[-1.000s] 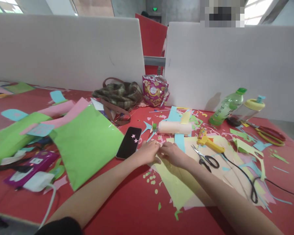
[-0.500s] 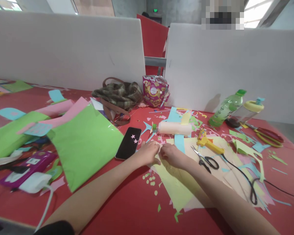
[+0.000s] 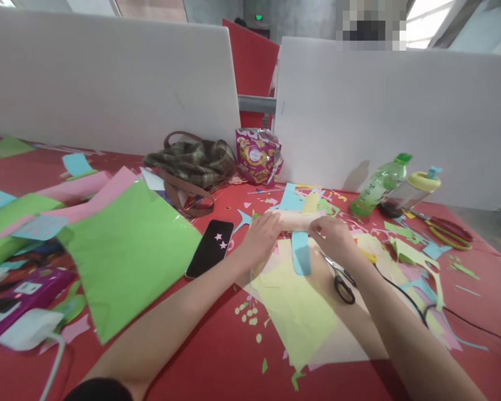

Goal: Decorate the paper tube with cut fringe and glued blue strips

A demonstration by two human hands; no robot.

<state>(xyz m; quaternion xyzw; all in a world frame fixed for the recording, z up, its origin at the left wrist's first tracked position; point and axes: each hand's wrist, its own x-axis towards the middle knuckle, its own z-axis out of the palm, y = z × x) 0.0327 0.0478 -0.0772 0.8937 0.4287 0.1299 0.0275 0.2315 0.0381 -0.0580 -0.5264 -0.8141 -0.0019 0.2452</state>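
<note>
A pale paper-wrapped bottle (image 3: 296, 221) lies crosswise in front of me, with a yellow paper tab (image 3: 311, 203) standing up near its right end. A light-blue paper strip (image 3: 301, 254) sticks out from it toward me, and another blue piece (image 3: 290, 195) extends on the far side. My left hand (image 3: 262, 238) is closed over the bottle's left end, hiding most of its green cap. At the right end my right hand (image 3: 333, 235) grips it with bent fingers. Black-handled scissors (image 3: 341, 278) lie just below my right hand, on the pale paper sheets (image 3: 296, 312).
A phone (image 3: 211, 248) with pink stars lies left of my hands, beside a large green sheet (image 3: 133, 250). Behind stand a snack bag (image 3: 256, 156), a plaid bag (image 3: 198, 161), a green bottle (image 3: 379, 186) and a yellow-lidded cup (image 3: 413, 192). A black cord (image 3: 401, 292) crosses the right side.
Both hands have moved from the near side of the paper-wrapped bottle onto its two ends and taken hold. My right forearm now covers most of the yellow glue gun. The view has shifted slightly.
</note>
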